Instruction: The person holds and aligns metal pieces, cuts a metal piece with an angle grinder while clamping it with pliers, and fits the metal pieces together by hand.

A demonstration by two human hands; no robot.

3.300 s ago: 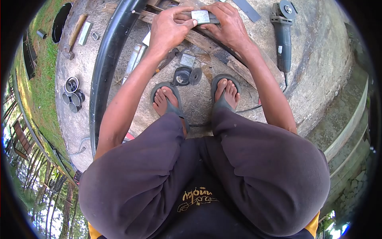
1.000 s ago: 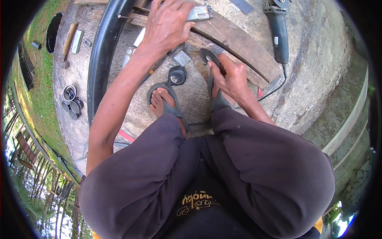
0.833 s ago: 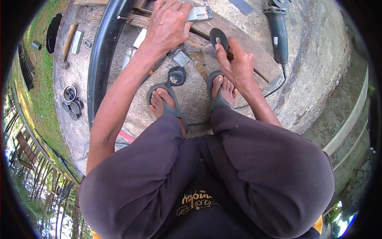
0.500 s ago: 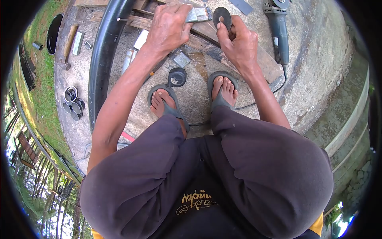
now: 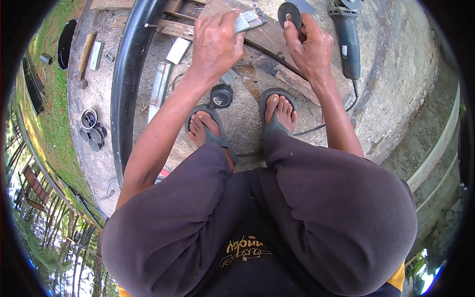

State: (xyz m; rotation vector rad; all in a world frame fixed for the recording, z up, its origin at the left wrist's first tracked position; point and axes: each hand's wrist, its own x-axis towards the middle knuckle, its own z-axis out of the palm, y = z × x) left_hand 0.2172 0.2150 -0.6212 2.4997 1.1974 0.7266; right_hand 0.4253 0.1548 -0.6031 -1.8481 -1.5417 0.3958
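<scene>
My left hand [image 5: 215,45] is closed around a short grey metal tube [image 5: 251,20] with a rough, dark far end. It is over the wooden boards [image 5: 269,34] on the ground. Held up between the thumb and fingers of my right hand [image 5: 312,47] is a thin black cutting disc [image 5: 295,12] with a hole in its centre. The disc is just right of the tube and apart from it. Below my left hand, another metal piece [image 5: 229,75] is partly hidden.
An angle grinder [image 5: 345,44] lies at right, its cord running toward my feet. A curved black pipe [image 5: 129,74] stands at left. Beyond it are a hammer [image 5: 87,54] and several short pipe rings [image 5: 89,119]. A black tape measure [image 5: 221,96] sits between my feet.
My right hand has moved right and slightly up with the cutting disc. My left hand has shifted a little right and down, still holding the metal tube, uncovering more metal pieces at its left.
</scene>
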